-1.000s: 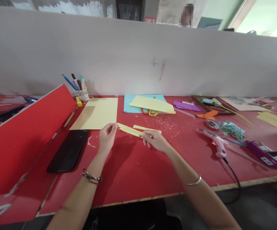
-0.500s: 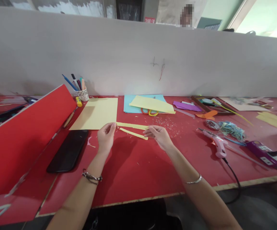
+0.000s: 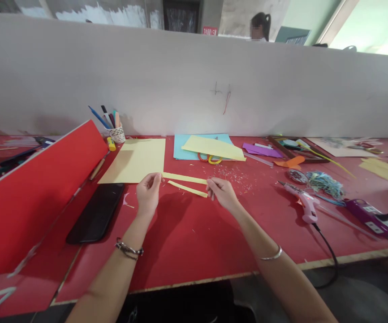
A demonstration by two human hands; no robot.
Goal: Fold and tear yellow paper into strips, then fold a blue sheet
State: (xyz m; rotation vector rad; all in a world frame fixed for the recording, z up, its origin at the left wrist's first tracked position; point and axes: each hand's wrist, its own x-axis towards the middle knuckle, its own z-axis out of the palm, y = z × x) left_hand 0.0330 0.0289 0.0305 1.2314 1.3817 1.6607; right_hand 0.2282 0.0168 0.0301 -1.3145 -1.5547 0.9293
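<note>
Stretched between my two hands is a narrow yellow paper strip [image 3: 184, 178], held above the red table. My left hand [image 3: 148, 194] pinches its left end between thumb and fingers. At its right end my right hand [image 3: 222, 192] is closed in a pinch as well. Just below lies a second yellow paper strip [image 3: 187, 189], its right end close to my right fingers. Beyond my left hand rests a yellow sheet [image 3: 140, 157]. Behind the strips, a folded yellow sheet [image 3: 214, 147] lies on blue paper [image 3: 178, 146] and partly covers scissors with red and yellow handles [image 3: 215, 160].
A black phone [image 3: 96, 215] and a tilted red board [image 3: 46, 188] are at left, near a cup of pens [image 3: 116, 133]. To the right lie a pink glue gun [image 3: 303, 201], a bundle of yarn [image 3: 323, 183] and a purple power strip [image 3: 372, 216]. A white partition [image 3: 147, 76] stands behind.
My right fingers have closed further around the strip's right end, which now shows right up to the fingertips. My left hand keeps nearly the same place. A person beyond the partition has turned.
</note>
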